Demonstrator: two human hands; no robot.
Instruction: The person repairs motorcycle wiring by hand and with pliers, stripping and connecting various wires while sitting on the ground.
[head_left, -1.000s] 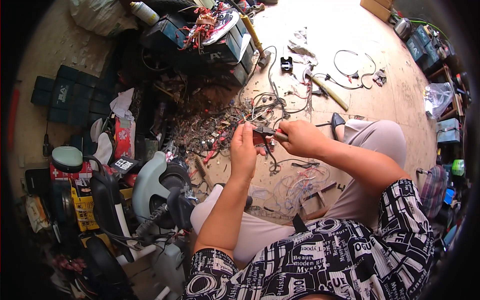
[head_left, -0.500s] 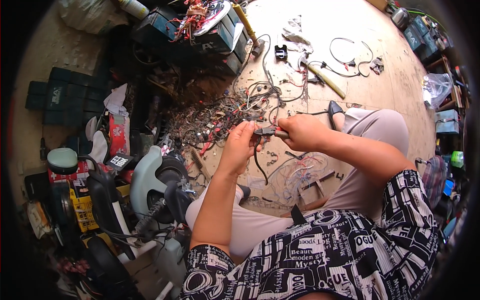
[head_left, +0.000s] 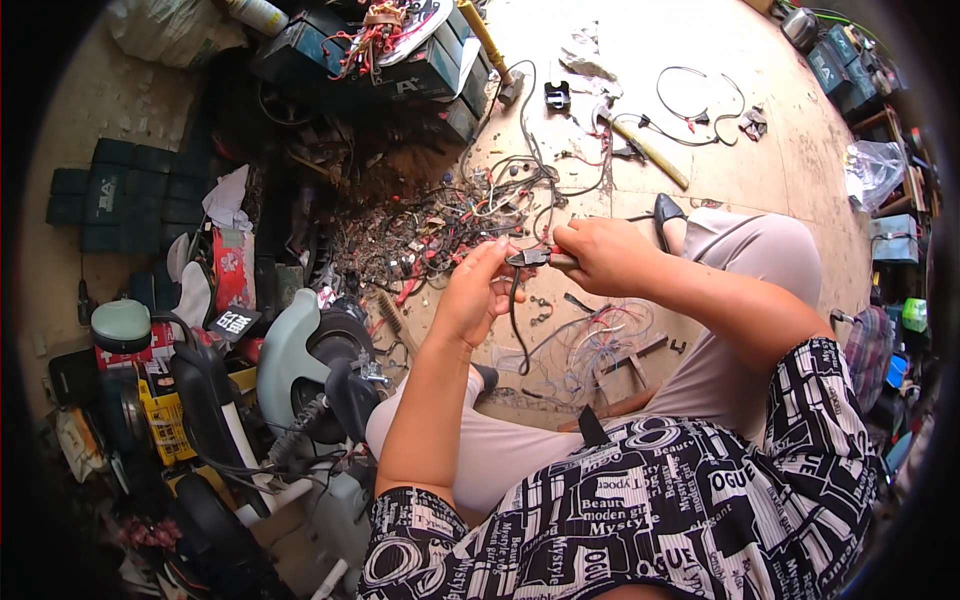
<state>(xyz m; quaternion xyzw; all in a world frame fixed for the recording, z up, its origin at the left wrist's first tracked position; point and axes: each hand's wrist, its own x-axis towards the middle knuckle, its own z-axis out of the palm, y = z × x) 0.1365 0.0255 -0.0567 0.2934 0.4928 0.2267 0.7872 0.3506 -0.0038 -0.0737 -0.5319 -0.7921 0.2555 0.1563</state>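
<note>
In front of me, my right hand (head_left: 603, 255) is closed round the handles of a pair of pliers (head_left: 530, 258). The metal jaws point left and meet a dark cable (head_left: 516, 318) by my left fingers. My left hand (head_left: 480, 290) pinches the cable's upper end between thumb and forefinger, its other fingers loosely curled. From there the cable hangs in a curve below the jaws. Whether the jaws are fully closed on it is too small to make out.
Beyond my hands lies a heap of wire scraps (head_left: 430, 225). A hammer (head_left: 650, 155) rests on the floor at the far right, near a looped black cable (head_left: 700, 75). Stacked batteries (head_left: 420, 80) stand at the back. A grey scooter part (head_left: 290, 360) is close on my left.
Both hands and the pliers have shifted very slightly, while the view has tilted a little. The grip on the cable and pliers looks the same.
</note>
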